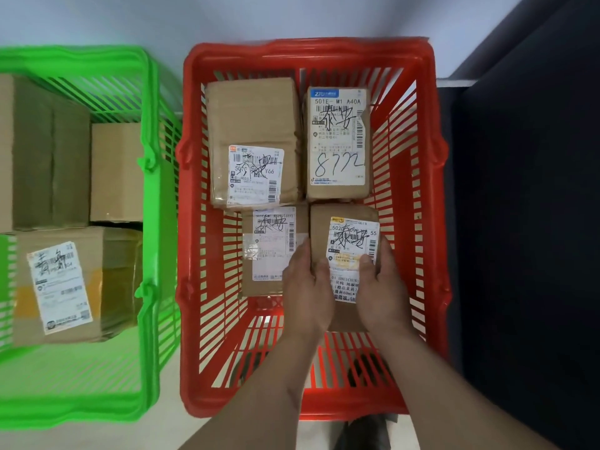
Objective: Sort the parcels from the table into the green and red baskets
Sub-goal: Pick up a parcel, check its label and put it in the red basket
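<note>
Hands both down inside red basket (311, 53), clamped on one small parcel (344, 228) from either side: left hand (308, 287) on its left edge, thumb lying over the top face, right hand (381, 287) on its right edge, thumb pressed on the white label. Held parcel at near-right corner of the basket floor, label up, handwriting across the barcode; cannot tell whether resting on the floor or just above it. Touching on its left: flat parcel (271, 251) with white label, partly covered by left hand. Beyond those, two more in the far row: wide brown parcel (253, 118) far-left with label at its near end, and narrow parcel (339, 141) far-right, label marked "501E-M1 A40A" and handwritten 8772. Four parcels in red total, packed close, labels all facing up. Green basket (146, 164) just beside on the left, rims near touching; holds large plain box (48, 151), small plain box (115, 170) next to it, and labelled box (65, 287) with yellow tape at the near end. Dark panel (535, 222) along the right side. Pale floor (97, 21) under both baskets.
</note>
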